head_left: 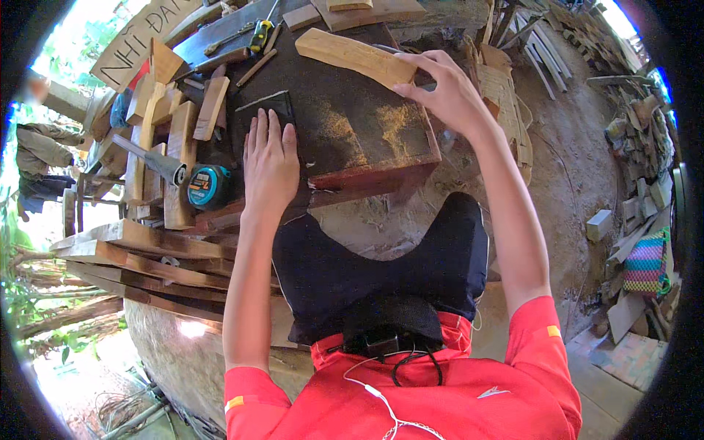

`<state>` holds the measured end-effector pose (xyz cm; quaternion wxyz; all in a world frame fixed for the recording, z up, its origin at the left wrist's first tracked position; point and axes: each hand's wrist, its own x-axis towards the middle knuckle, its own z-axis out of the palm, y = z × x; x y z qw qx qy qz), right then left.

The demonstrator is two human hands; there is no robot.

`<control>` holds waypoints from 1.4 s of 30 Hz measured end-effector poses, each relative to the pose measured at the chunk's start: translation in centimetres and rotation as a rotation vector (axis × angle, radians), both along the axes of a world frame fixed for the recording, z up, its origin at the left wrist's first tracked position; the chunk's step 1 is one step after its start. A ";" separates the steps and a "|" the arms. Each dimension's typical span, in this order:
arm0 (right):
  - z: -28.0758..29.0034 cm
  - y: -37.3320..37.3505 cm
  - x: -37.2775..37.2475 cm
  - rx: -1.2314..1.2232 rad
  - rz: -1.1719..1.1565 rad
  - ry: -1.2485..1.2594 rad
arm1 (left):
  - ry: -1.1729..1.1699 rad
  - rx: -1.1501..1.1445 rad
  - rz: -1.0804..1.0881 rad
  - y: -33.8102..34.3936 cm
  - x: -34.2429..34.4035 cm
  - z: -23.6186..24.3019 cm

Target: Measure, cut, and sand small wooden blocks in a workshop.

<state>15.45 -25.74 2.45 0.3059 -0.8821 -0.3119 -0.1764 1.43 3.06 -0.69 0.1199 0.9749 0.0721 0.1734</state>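
Observation:
My right hand (449, 92) grips the right end of a pale, slightly bent wooden block (352, 59), thumb on the near side and fingers on the far side. The block lies at a slant over the far part of a dark workbench (323, 110). Flat on the bench, fingers stretched out, rests my left hand (271, 158). Under its fingertips is a thin black piece (283, 107) with a pale far edge; its kind is unclear. My left hand holds nothing.
Left of my left hand are a teal tape measure (209, 187), a grey metal tool (158, 161) and several wood offcuts (213, 108). A yellow-and-black screwdriver (261, 35) lies farther back. Sawdust (396, 128) covers the bench's right part. Long planks (147, 242) stack at lower left.

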 end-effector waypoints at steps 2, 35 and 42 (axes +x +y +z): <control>0.2 0.1 1.3 0.021 0.028 0.013 | 0.031 -0.051 -0.032 0.5 0.0 0.2; -9.3 -14.1 -12.1 0.932 -0.380 0.380 | 0.054 0.053 -0.149 -13.2 5.7 -0.3; -14.0 -11.0 -16.1 1.103 -0.257 0.714 | 0.051 0.022 -0.145 -16.9 6.8 -0.5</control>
